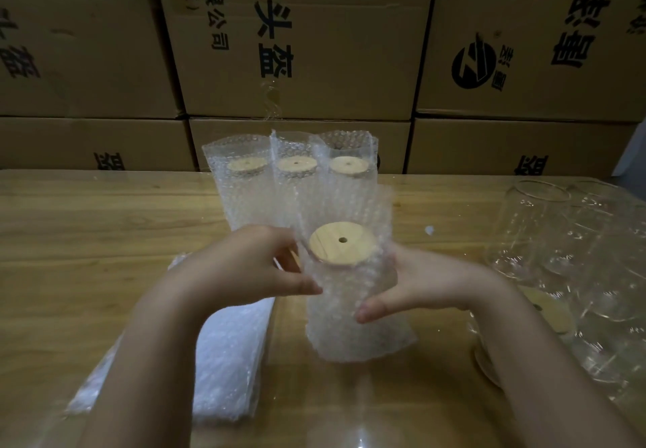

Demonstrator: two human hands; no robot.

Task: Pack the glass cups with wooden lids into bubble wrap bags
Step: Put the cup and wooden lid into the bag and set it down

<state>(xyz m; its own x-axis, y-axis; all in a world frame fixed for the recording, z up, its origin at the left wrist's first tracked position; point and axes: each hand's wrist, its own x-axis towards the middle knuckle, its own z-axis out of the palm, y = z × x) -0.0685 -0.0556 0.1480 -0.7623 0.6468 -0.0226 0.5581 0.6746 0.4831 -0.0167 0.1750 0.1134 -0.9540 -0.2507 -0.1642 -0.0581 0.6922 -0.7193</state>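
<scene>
Both hands come in from below and meet round one bag (356,335) at the middle of the table (87,238). The left hand (258,266) grips its left side just under the mouth, with the thumb laid across the front and the fingers curled at the edge beside the lid (341,243). The right hand (423,283) clasps the right side lower down, thumb pointing left across the bubbles, its fingers hidden behind the wrap. The bag stands roughly upright with its top leaning toward the camera, and the round lid with its small centre hole shows in the open mouth.

The cup (341,311) under the lid is only a faint shape through the wrap. Whether the bag's base rests on the table or hangs just above it I cannot tell.

Behind it three packed cups (297,182) stand in a row, a lid showing through each wrap. A pile of flat bags (227,360) lies on the left, partly under the left forearm. On the right, bare cups (538,231) crowd together, blurred and cut by the frame edge. Loose lids (555,311) lie among them, partly hidden by the right forearm. Cartons (297,45) with printed characters are stacked beyond the table
</scene>
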